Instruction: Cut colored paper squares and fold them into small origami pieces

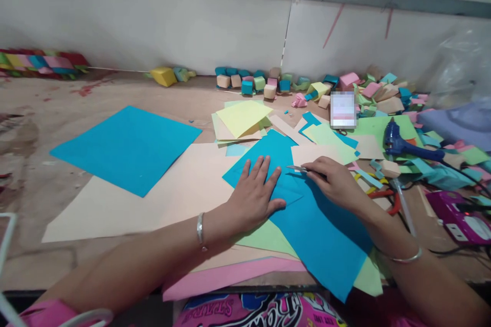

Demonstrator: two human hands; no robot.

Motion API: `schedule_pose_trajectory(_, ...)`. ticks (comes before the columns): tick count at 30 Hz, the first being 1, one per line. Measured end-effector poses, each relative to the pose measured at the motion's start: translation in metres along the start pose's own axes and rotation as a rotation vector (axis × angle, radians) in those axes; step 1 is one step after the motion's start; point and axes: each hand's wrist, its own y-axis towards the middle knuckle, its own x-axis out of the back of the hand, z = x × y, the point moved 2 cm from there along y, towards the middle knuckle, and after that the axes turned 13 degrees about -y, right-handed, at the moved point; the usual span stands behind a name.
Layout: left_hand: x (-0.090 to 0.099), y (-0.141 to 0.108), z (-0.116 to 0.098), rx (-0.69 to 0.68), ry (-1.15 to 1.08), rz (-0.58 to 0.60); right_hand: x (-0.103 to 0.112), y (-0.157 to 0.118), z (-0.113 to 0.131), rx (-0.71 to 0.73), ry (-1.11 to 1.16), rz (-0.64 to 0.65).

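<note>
My left hand [255,191] lies flat with spread fingers on a piece of blue paper [240,173], pressing it against the larger blue sheet [326,237]. Between the fingers of my right hand [332,184] is a slim, pointed metal blade [297,168]. Its tip points left, close to my left fingertips and over the blue paper; whether it touches the paper I cannot tell. The blade's handle end is hidden in my hand. A cream paper piece [316,154] lies just beyond the blade. Green paper [264,237] shows beneath the blue sheet.
A blue square sheet [126,150] lies at the left, partly over a big cream sheet [115,209]. Yellow sheets [245,116] are stacked behind my hands. At the right are a blue glue gun [406,144], orange-handled scissors [393,202] and a magenta device [460,217]. Paper cubes [247,87] line the wall.
</note>
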Motion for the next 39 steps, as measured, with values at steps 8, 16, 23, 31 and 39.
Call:
schedule_pose_trajectory(8, 0.0, 0.001, 0.001, -0.023, 0.002, 0.036, -0.008, 0.001, -0.006, -0.013, -0.112, -0.052)
schedule_pose_trajectory(16, 0.003, 0.002, -0.001, -0.012, -0.014, 0.057, -0.012, 0.001, -0.007, 0.001, -0.126, -0.06)
schedule_pose_trajectory(23, 0.003, 0.001, -0.001, -0.016, -0.011, 0.054, -0.012, 0.0, -0.008, 0.0, -0.135, -0.049)
schedule_pose_trajectory(31, 0.006, 0.002, -0.003, 0.006, -0.022, 0.089, -0.011, 0.0, -0.007, 0.008, -0.147, -0.04)
schedule_pose_trajectory(39, 0.007, 0.001, -0.002, 0.003, -0.019, 0.073, -0.005, 0.0, -0.002, 0.102, -0.043, 0.007)
